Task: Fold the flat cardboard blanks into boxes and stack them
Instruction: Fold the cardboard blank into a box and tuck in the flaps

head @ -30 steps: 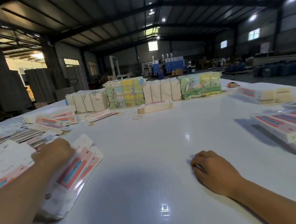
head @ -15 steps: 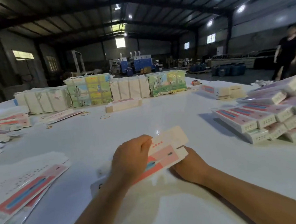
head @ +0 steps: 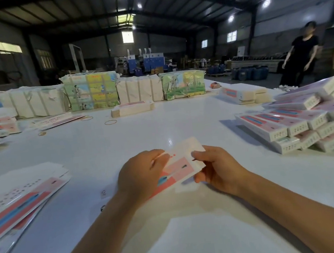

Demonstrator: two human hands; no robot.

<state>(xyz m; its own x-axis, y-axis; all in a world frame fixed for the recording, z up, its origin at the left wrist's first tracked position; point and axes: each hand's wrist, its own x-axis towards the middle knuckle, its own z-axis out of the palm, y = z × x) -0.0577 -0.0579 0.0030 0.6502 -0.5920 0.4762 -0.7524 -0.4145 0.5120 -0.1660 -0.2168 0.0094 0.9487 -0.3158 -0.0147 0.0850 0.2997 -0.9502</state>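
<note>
A loose pile of flat cardboard blanks (head: 20, 205) is lying at the near left of the white table (head: 162, 127). At the near centre, the left hand (head: 140, 175) is pinching the left edge of one pink-and-white blank (head: 181, 165), holding it just above the table, while the right hand (head: 218, 169) is gripping its right edge, thumb on top and fingers curled beneath. To the right, folded boxes (head: 305, 120) are sitting stacked in rows. A person in black (head: 301, 56) is standing far right.
</note>
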